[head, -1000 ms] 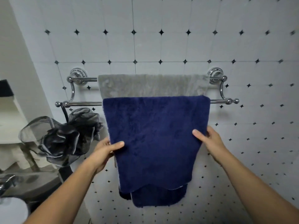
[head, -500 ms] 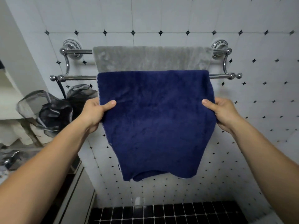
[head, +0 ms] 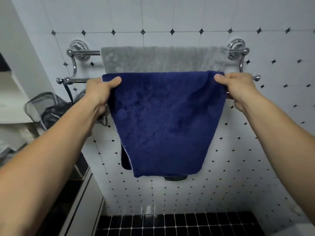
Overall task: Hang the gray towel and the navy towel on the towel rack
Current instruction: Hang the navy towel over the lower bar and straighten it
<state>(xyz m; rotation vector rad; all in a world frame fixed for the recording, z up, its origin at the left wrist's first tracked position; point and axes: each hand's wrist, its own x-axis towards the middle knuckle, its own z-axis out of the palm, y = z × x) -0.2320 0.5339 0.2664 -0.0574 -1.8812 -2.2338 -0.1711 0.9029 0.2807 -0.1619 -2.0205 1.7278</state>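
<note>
Left hand (head: 100, 92) and right hand (head: 238, 87) each pinch a top corner of the navy towel (head: 163, 120), draped over the towel rack's (head: 76, 80) front bar; gray towel (head: 163, 59) hangs behind. Risk: uneven tugging could slide it off.

Navy towel (head: 163, 120); gray towel (head: 163, 59); chrome rack (head: 81, 52); white wall tiles (head: 187, 16) with black diamond dots; black floor tiles (head: 170, 223).

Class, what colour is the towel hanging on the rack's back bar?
Gray towel, clearest in the head view.
</note>
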